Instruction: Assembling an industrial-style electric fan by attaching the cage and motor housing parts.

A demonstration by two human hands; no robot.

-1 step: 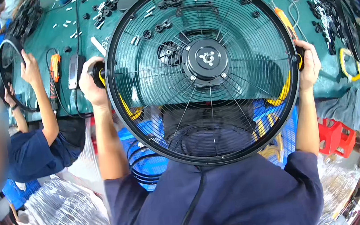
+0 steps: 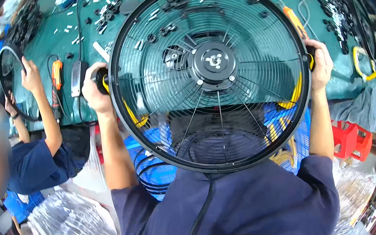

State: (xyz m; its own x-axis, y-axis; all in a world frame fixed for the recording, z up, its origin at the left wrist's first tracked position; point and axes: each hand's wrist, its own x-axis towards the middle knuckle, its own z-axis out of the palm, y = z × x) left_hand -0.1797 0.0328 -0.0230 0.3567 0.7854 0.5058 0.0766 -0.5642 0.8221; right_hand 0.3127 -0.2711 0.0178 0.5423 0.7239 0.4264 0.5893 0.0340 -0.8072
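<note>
A large round fan (image 2: 214, 62) with a black rim, a wire grille and a round black motor at its centre is held up in front of me. My left hand (image 2: 95, 93) is closed round the black knob (image 2: 103, 81) on its left side. On the opposite side my right hand (image 2: 321, 66) grips the other black knob (image 2: 311, 54). Yellow curved parts (image 2: 295, 92) show through the grille low on both sides. Beyond the wires, the bench and small parts can be seen; the fan's lower edge is close to my chest.
The green bench (image 2: 63, 41) holds scattered black and white parts, an orange electric screwdriver (image 2: 57, 73) at left and another (image 2: 295, 20) at right. A co-worker (image 2: 38, 157) at the left handles a black ring (image 2: 4, 83). A red stool (image 2: 351, 139) stands at right.
The view has shifted very slightly, and the fan sits almost where it was. Both hands keep their hold on the knobs. The co-worker's ring has tilted a little.
</note>
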